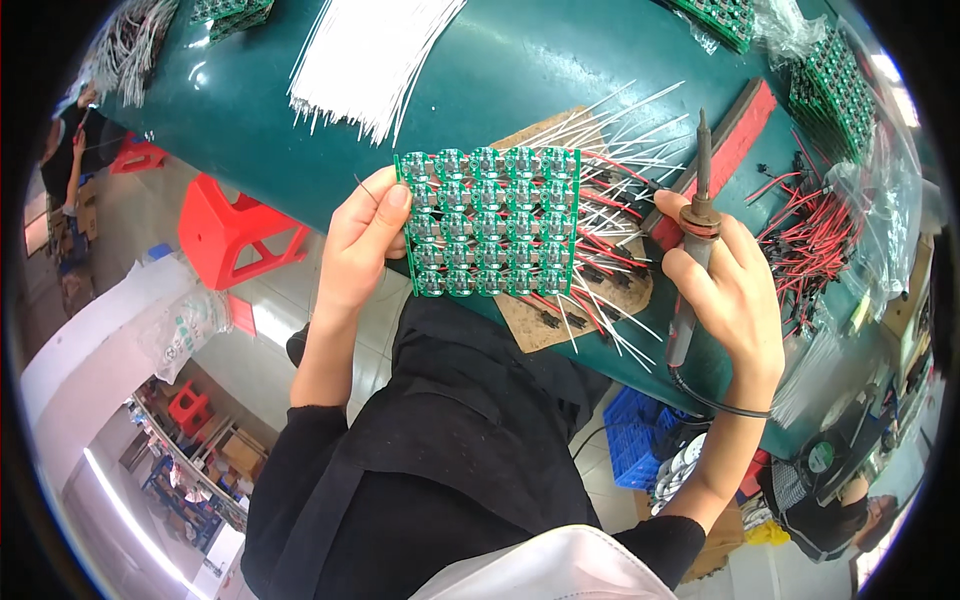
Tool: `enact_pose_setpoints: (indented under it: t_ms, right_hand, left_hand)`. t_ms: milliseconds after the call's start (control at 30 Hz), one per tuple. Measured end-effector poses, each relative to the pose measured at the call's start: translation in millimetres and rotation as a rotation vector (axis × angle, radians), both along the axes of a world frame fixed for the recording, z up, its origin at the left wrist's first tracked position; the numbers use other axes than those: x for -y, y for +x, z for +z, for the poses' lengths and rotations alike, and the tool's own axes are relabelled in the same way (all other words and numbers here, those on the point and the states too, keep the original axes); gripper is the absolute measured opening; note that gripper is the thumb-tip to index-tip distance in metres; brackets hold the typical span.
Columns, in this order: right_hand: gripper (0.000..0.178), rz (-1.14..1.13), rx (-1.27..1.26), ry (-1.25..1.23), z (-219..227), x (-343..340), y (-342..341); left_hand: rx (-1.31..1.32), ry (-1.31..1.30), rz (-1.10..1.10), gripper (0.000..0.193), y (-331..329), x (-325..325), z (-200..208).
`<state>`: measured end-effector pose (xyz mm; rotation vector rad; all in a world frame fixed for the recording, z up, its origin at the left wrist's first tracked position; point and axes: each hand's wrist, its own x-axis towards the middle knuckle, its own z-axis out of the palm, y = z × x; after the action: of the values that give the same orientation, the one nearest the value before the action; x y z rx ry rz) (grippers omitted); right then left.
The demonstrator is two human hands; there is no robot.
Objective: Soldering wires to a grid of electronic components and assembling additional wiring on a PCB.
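Note:
My left hand [358, 240] grips the left edge of a green panel of small circuit boards [490, 225], its thumb on top. A thin wire-like strand [366, 187] sticks up beside that thumb. To the right of the panel, my right hand [735, 300] is closed around a soldering iron [682, 335]. The iron's tip points away from me and is apart from the panel. White and red wires [625, 215] with black connectors spread out from under and beyond the panel, and hide parts of one another. A dark lead ends near my right fingers; whether they touch it, I cannot tell.
Beneath the wires a brown board [535, 330] lies on the green table [500, 70]. A white wire bundle [365, 65], a red bar [735, 140], red wires [815, 245] and stacked panels [835, 95] surround it. A red stool [225, 235] and blue crate [630, 445] stand below.

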<state>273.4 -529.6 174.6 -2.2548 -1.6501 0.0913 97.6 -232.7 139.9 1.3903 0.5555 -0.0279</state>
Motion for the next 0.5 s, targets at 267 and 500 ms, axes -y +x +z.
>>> enact_pose_setpoints:
  t_ms: [267,500]
  right_hand:
    - [0.023,0.0,0.012,-0.012,1.4,-0.9,3.6]
    - [0.019,0.078,0.05,-0.014,6.8,-5.9,10.7]
  left_hand:
    - [0.026,-0.027,-0.019,0.032,4.1,-1.0,-0.3]
    - [0.104,-0.111,0.101,0.027,-11.5,-9.3,7.0]
